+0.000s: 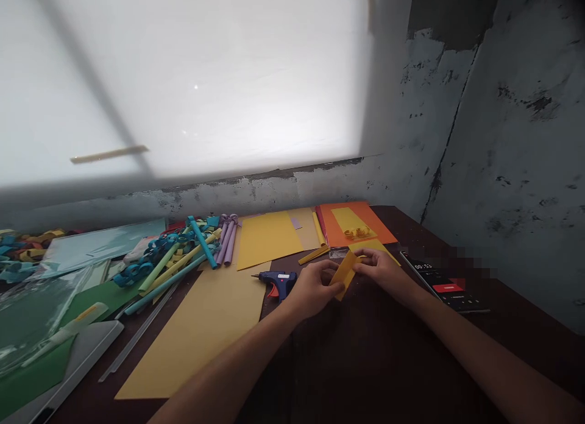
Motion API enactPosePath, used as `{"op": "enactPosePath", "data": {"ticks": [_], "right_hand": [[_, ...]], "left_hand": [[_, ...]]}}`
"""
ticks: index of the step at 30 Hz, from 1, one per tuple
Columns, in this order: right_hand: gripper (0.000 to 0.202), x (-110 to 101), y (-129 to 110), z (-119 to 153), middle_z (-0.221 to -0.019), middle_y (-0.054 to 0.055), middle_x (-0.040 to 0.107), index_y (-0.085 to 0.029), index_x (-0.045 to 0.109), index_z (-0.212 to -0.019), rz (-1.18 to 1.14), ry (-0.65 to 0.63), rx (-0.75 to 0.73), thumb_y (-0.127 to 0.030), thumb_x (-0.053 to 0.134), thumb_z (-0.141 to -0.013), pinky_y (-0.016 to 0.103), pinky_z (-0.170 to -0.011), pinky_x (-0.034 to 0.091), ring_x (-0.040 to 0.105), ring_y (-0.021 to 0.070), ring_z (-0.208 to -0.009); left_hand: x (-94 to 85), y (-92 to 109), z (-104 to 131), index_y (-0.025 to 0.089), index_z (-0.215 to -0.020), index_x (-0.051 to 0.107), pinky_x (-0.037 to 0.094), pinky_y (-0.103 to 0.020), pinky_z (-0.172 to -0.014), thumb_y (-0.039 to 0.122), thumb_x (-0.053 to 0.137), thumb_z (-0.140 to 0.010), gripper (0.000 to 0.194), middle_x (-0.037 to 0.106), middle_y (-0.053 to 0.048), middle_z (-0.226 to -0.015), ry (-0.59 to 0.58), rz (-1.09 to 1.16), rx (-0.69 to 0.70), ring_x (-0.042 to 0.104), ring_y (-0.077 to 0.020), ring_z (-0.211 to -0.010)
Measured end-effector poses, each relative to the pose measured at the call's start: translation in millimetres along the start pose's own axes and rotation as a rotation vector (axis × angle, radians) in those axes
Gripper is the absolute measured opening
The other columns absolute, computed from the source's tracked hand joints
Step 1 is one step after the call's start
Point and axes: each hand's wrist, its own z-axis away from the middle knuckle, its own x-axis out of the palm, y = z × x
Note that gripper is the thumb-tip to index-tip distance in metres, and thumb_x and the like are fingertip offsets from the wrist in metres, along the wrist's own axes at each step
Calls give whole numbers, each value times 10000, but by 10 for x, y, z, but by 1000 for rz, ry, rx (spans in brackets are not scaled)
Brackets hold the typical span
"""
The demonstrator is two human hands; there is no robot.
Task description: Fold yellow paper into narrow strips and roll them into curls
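Observation:
Between my two hands is a small yellow paper strip [346,274], held tilted above the dark table. My left hand [316,285] is closed on its lower left part, thumb in front. Fingers of my right hand [380,270] pinch its upper right edge. Just left of my left hand lies a blue glue gun [280,280] with a red trigger. Behind the hands are a rolled yellow paper tube [313,255] and an orange sheet [382,227] bearing a yellow paper piece with small yellow curls [357,233].
A large tan sheet [201,332] and a yellow sheet [267,236] lie to the left. Farther left are paper tubes [187,262], blue curled strips [144,270], clear glue sticks [139,332] and green sheets [41,369]. A phone [445,287] lies at right, near the wall [516,144].

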Motion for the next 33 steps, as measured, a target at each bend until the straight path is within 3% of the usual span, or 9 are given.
{"op": "enactPosePath", "data": {"ticks": [6,10,15,19,23,28,33], "right_hand": [[436,75,-19,48,-759,-11,738,-231,536,-1085,25,-21,2,-381,767,-748,288,-600,497,664,176,-632],[455,86,-52,68,-834,11,760,-234,513,-1125,23,-87,-21,-412,747,-779,299,-627,507,685,189,-677],[335,61,-26,14,-765,9,738,-216,566,-1018,-59,-68,-19,-442,679,-798,330,-707,521,702,213,-730],[177,52,-23,-11,-720,-5,681,-202,632,-813,-12,27,-52,-349,695,-737,308,-697,503,653,181,-697],[164,30,-52,9,-711,-4,676,-195,695,-825,-160,59,51,-314,723,-717,281,-622,474,592,139,-610],[170,-21,-60,16,-795,61,738,-188,753,-791,-276,28,98,-330,768,-699,303,-721,522,670,187,-761],[341,-30,-37,-4,-841,70,760,-187,792,-874,-59,79,-9,-502,802,-741,354,-785,533,678,223,-824]], "left_hand": [[-17,28,34,176,-1214,656,545,-268,-663,202,723,-774,446,754,-61,-917,-47,37,-1,725,-224,-834],[-15,24,40,186,-1257,625,534,-271,-671,245,750,-791,486,755,-51,-906,-31,42,33,722,-212,-808],[6,8,17,177,-1084,694,498,-263,-682,192,661,-824,263,755,-46,-906,60,-23,37,702,-198,-812],[2,4,-11,164,-1015,708,459,-253,-644,171,599,-831,214,728,-39,-849,193,-59,9,650,-163,-716],[-4,42,-1,159,-976,742,451,-244,-640,217,595,-859,196,713,-36,-796,160,-11,54,627,-158,-705],[-12,75,19,175,-978,798,484,-251,-693,298,704,-820,221,755,-50,-875,175,-61,97,657,-191,-798],[-59,4,-13,161,-988,827,474,-252,-643,355,677,-856,278,746,-52,-782,165,-30,30,637,-181,-724]]}}
